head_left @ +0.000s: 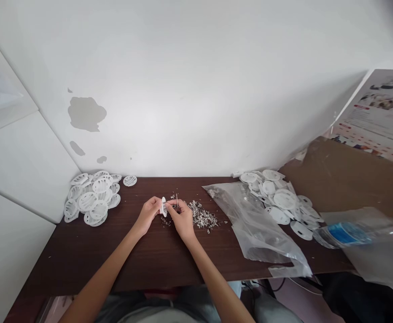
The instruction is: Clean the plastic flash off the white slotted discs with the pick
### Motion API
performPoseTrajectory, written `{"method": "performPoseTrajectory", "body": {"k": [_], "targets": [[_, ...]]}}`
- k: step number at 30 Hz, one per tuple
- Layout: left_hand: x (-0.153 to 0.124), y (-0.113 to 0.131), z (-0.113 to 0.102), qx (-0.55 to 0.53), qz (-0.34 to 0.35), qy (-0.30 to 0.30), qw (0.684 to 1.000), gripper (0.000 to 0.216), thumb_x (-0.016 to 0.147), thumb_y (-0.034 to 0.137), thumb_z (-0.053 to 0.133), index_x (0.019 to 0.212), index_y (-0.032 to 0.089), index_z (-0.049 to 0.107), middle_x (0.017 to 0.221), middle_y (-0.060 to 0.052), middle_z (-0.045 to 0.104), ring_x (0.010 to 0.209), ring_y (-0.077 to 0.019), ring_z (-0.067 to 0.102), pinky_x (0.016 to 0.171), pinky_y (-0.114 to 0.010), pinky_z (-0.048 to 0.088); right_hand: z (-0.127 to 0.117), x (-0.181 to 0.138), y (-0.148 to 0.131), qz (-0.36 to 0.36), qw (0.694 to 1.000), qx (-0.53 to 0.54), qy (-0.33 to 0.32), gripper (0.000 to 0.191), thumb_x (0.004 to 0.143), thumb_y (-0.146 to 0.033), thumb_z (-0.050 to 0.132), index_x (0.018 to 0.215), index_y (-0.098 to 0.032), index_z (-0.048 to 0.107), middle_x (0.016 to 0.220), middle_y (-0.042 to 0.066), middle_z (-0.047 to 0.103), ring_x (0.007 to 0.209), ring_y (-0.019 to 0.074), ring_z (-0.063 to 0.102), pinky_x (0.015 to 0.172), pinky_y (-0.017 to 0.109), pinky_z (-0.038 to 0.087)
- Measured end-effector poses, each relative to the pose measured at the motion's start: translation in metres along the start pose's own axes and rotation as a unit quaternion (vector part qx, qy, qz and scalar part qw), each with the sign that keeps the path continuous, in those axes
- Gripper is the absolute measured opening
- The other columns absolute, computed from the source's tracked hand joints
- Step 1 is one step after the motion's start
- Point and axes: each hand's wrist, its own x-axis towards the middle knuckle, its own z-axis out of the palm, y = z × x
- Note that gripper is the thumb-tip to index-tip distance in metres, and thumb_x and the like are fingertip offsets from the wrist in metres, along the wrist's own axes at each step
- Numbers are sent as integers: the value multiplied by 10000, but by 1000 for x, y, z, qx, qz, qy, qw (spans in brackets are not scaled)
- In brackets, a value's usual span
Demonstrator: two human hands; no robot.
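Near the middle of the table, my left hand (148, 215) is closed on the edge of a white slotted plastic disc (163, 207), held upright and seen nearly edge-on. My right hand (182, 218) meets it from the other side, fingers pinched close to the disc's face. A thin pale stick (177, 199) sticks up from between the right fingers; its lower end is hidden. Just right of that hand spreads a heap of small clear and dark scraps (203, 216), with more bits under the fingers.
At the left stands a pile of slotted white discs (95, 197), one disc (130, 180) apart. To the right lie a clear plastic bag (260, 233), a pile of discs with film on them (283, 197), a bottle (344, 234) and cardboard (344, 179). A white wall (183, 112) rises behind.
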Motion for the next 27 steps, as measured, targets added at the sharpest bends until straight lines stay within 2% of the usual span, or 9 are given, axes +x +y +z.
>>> {"method": "performPoseTrajectory", "body": {"k": [5,9,12,17,27], "targets": [[-3,5,2,-8,0,-7,1000,510,798,658,781,794,174,620,728,7,555,674,-134,495,672,-275,415,-1,2,3,-4,999,27,-24,287,872,-490,731,867,-207,781,798,44,755,670,193,667,598,291,509],[-4,8,3,-26,1,-5,1000,519,798,669,775,796,172,627,736,1,565,684,-137,504,677,-277,422,-4,1,2,-20,998,37,-38,203,893,-410,722,911,-230,815,917,58,786,831,221,717,730,323,560],[-4,8,3,-41,2,0,999,522,796,673,775,794,172,630,746,-2,569,689,-136,505,678,-275,423,-7,-2,0,-58,997,19,-48,183,913,-367,704,971,-255,837,992,70,785,932,234,716,803,343,561],[-3,10,3,-62,2,9,998,499,816,655,768,812,169,657,780,-14,587,721,-147,524,699,-285,437,-6,-7,-2,-131,988,-47,-69,274,989,-352,619,1157,-257,813,1065,96,760,922,223,707,751,330,567],[-2,7,-4,-89,-11,34,995,517,777,664,801,828,163,681,761,-14,597,706,-145,538,666,-271,447,-9,-12,-4,-91,985,-53,-135,360,1010,-367,572,1302,-250,747,1076,71,792,815,207,699,762,339,573]]}}
